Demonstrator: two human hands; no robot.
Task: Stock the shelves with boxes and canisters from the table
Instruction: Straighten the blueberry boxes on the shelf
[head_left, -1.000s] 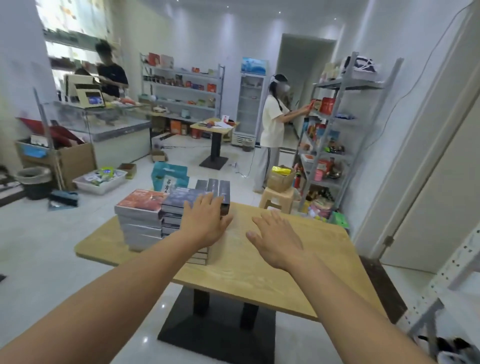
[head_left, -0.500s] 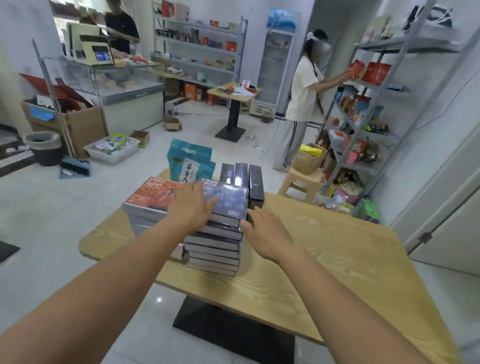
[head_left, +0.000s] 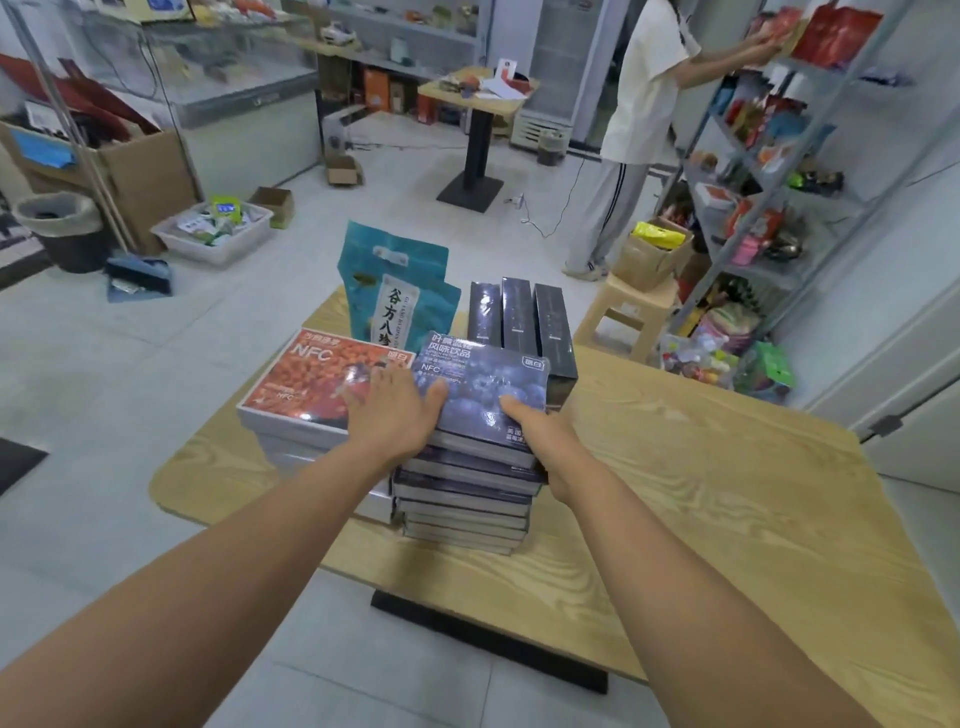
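Note:
Two stacks of flat boxes stand side by side on the wooden table (head_left: 727, 493). The left stack is topped by a red box (head_left: 301, 384), the right one by a dark blue box (head_left: 483, 384). My left hand (head_left: 389, 415) lies flat across the seam between the two tops, fingers on the red box and thumb on the blue one. My right hand (head_left: 540, 441) grips the blue box at its near right corner, thumb on top and fingers hidden down the side. Three dark boxes (head_left: 519, 317) stand upright behind the stacks, next to a teal bag (head_left: 395, 296).
A metal shelf rack (head_left: 779, 171) full of goods stands at the right, where another person (head_left: 644, 104) reaches up. A plastic stool (head_left: 623, 317) with a cardboard box sits between table and rack. Bins, boxes and a second small table (head_left: 478, 93) stand further back.
The view has come closer to the stacks. My right hand moved from the table beside the blue stack up to its top box's corner. My left hand stays on top.

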